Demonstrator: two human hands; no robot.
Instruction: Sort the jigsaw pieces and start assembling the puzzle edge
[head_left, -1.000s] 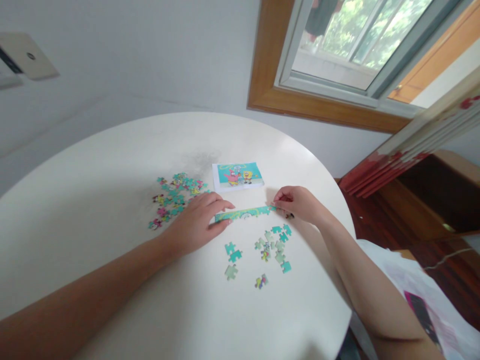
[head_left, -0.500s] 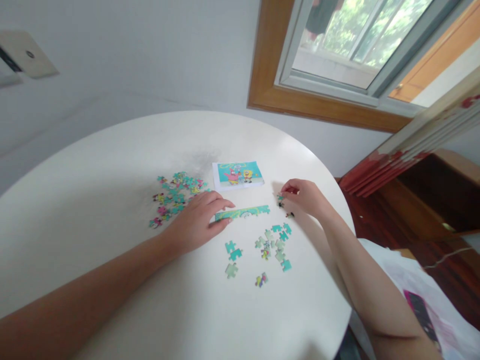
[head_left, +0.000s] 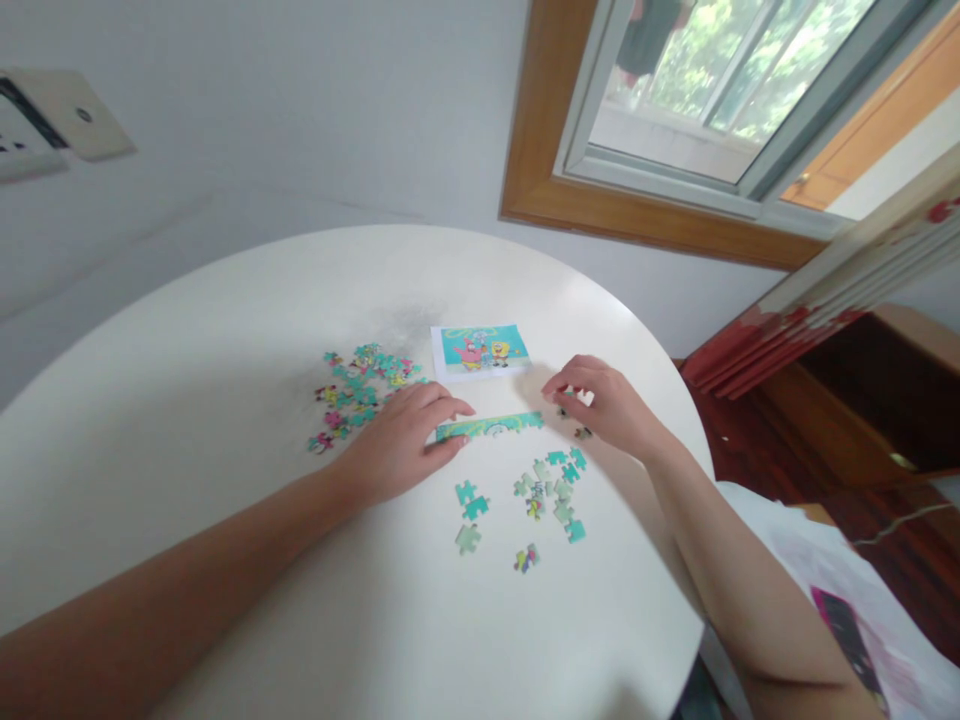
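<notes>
My left hand (head_left: 409, 440) rests at the left end of a joined strip of puzzle pieces (head_left: 495, 425). Its thumb and forefinger lie along the strip's two long edges, gripping it flat on the table. To the right of the strip, my right hand (head_left: 592, 400) hovers low with fingers curled into a pinch. Whatever is between those fingertips is too small to make out. Small loose pieces (head_left: 583, 433) lie under and beside that hand. Below the strip sits a loose group of teal and pale green puzzle pieces (head_left: 562, 490).
A heap of mixed puzzle pieces (head_left: 360, 385) lies left of my left hand. Behind the strip is a picture card (head_left: 484, 352) with cartoon figures. More pieces (head_left: 472, 505) are nearer me. The round white table (head_left: 300, 620) stands against a wall, beneath a window (head_left: 667, 100).
My right hand has shifted slightly left, towards the strip's right end, away from the small loose pieces. My left hand stays on the strip. The view has shifted a little.
</notes>
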